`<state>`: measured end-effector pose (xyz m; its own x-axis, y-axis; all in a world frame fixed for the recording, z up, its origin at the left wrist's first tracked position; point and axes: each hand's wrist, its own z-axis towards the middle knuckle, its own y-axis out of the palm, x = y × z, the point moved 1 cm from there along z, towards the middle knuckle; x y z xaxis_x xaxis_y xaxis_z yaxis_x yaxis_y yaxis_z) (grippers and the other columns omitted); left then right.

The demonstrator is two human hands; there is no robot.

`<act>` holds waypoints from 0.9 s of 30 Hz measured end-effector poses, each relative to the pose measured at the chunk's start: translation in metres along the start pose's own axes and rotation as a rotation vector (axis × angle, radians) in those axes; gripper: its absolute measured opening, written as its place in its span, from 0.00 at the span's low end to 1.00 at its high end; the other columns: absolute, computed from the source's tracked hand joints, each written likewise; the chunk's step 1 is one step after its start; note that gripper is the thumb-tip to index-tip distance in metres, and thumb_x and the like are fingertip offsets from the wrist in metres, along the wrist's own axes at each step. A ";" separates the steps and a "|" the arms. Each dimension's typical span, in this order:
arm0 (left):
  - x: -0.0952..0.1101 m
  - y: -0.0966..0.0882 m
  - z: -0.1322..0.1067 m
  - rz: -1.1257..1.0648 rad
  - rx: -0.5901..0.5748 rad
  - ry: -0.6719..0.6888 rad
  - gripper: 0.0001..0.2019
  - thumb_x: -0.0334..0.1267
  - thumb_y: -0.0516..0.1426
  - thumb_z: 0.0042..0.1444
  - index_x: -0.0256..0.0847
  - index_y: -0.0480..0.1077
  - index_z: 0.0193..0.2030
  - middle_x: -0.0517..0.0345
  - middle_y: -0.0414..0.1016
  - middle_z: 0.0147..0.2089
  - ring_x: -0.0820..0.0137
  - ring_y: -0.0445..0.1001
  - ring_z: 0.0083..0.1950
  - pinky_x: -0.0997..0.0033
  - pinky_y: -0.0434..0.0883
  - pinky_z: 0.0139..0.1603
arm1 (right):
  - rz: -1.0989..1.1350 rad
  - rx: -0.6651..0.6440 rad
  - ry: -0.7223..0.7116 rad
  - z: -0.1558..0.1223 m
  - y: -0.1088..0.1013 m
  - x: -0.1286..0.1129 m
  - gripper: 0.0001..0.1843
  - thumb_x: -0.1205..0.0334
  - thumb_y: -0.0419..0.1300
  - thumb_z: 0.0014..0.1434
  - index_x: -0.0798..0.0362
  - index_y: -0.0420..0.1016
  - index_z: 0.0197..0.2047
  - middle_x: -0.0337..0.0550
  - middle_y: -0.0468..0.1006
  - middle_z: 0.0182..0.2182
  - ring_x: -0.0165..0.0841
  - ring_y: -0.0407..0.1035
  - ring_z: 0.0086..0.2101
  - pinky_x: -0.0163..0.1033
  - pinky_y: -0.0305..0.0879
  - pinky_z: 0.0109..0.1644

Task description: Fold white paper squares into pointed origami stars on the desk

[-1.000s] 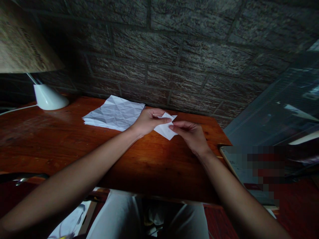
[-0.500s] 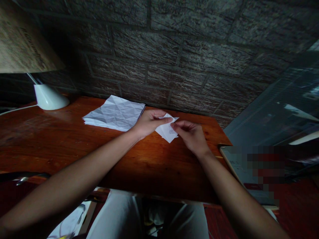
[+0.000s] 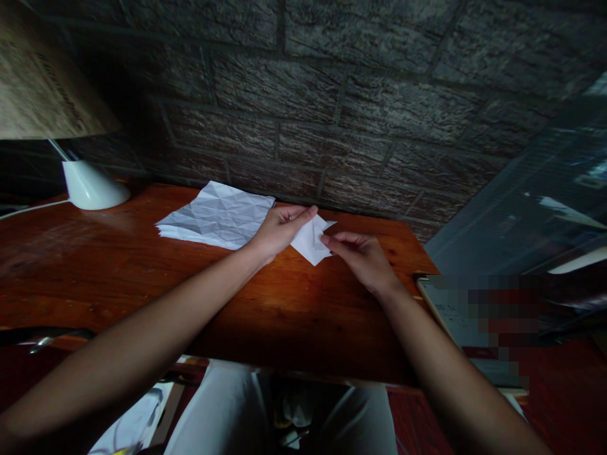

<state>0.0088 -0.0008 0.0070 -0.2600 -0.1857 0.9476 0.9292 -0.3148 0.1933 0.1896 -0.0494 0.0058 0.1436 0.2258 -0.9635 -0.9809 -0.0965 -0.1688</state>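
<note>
A small piece of folded white paper (image 3: 307,243) is held between my two hands above the desk. My left hand (image 3: 279,232) grips its upper left edge, thumb on top near the upper corner, fingers partly hidden behind. On the right side, my right hand (image 3: 358,254) pinches the paper's edge between thumb and fingertips. One pointed flap sticks out at the upper right of the paper. Just left of my left hand lies a stack of creased white paper sheets (image 3: 220,215), its top sheet covered in crossing fold lines.
The wooden desk (image 3: 118,272) runs up to a dark brick wall (image 3: 303,95). At the left stands a lamp with a white base (image 3: 92,184) and a printed shade (image 3: 47,82). A grey panel (image 3: 512,183) rises beyond the desk's right end.
The folded paper and my left hand have shifted slightly left. My left thumb has moved up toward the paper's top corner. My right hand keeps its pinch at the right edge.
</note>
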 end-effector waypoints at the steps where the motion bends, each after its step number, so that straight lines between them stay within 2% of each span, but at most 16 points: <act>1: 0.001 -0.001 0.000 0.021 -0.013 -0.002 0.20 0.57 0.70 0.50 0.39 0.80 0.30 0.57 0.80 0.29 0.73 0.71 0.27 0.72 0.64 0.29 | -0.021 0.002 -0.006 0.000 -0.001 0.001 0.18 0.42 0.74 0.52 0.50 0.84 0.30 0.39 0.84 0.30 0.31 0.73 0.32 0.38 0.70 0.42; 4: 0.004 -0.003 0.002 0.116 -0.103 0.021 0.17 0.53 0.71 0.51 0.39 0.80 0.32 0.57 0.81 0.31 0.72 0.74 0.30 0.72 0.67 0.33 | -0.108 0.023 -0.039 0.002 -0.007 0.002 0.18 0.43 0.73 0.54 0.51 0.84 0.31 0.40 0.85 0.31 0.32 0.73 0.32 0.39 0.70 0.41; 8: 0.003 -0.008 0.006 0.175 -0.188 0.024 0.14 0.42 0.73 0.45 0.38 0.76 0.33 0.59 0.82 0.33 0.72 0.77 0.34 0.71 0.71 0.40 | -0.142 0.100 -0.077 0.005 -0.017 0.003 0.19 0.44 0.72 0.54 0.52 0.83 0.35 0.41 0.84 0.33 0.32 0.73 0.32 0.39 0.68 0.39; 11: -0.002 -0.009 0.007 0.134 -0.183 0.003 0.17 0.38 0.73 0.44 0.38 0.73 0.37 0.61 0.82 0.33 0.71 0.78 0.35 0.69 0.72 0.42 | -0.108 0.188 -0.082 0.008 -0.018 0.004 0.19 0.44 0.73 0.53 0.52 0.83 0.36 0.41 0.83 0.33 0.32 0.72 0.32 0.38 0.67 0.38; 15: -0.005 -0.011 0.008 0.119 -0.129 0.019 0.18 0.35 0.71 0.47 0.39 0.70 0.42 0.62 0.81 0.34 0.72 0.79 0.36 0.69 0.72 0.43 | -0.009 0.239 -0.062 0.010 -0.018 0.005 0.20 0.43 0.75 0.51 0.51 0.84 0.38 0.43 0.85 0.37 0.34 0.75 0.36 0.39 0.70 0.42; 18: -0.006 -0.012 0.007 0.181 -0.164 0.046 0.16 0.34 0.70 0.49 0.40 0.71 0.43 0.62 0.80 0.34 0.72 0.78 0.36 0.70 0.71 0.42 | 0.001 0.230 0.002 0.011 -0.022 0.006 0.21 0.43 0.75 0.49 0.51 0.86 0.37 0.44 0.86 0.36 0.34 0.75 0.35 0.40 0.69 0.42; 23: -0.014 -0.009 0.005 0.255 -0.360 -0.032 0.13 0.40 0.68 0.53 0.37 0.80 0.44 0.57 0.83 0.37 0.71 0.78 0.37 0.69 0.70 0.41 | 0.035 0.202 0.031 0.010 -0.024 0.006 0.21 0.44 0.77 0.46 0.51 0.88 0.36 0.43 0.86 0.33 0.32 0.74 0.31 0.39 0.68 0.38; 27: -0.020 -0.006 0.004 0.214 -0.343 -0.103 0.16 0.42 0.71 0.49 0.37 0.83 0.43 0.52 0.85 0.41 0.69 0.78 0.38 0.66 0.73 0.44 | 0.046 0.176 0.014 0.008 -0.022 0.004 0.20 0.45 0.77 0.47 0.49 0.88 0.37 0.44 0.87 0.35 0.34 0.75 0.32 0.40 0.70 0.38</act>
<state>0.0096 0.0083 -0.0124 -0.0263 -0.1917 0.9811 0.8136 -0.5744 -0.0904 0.2102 -0.0384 0.0074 0.0983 0.2113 -0.9725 -0.9941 0.0649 -0.0864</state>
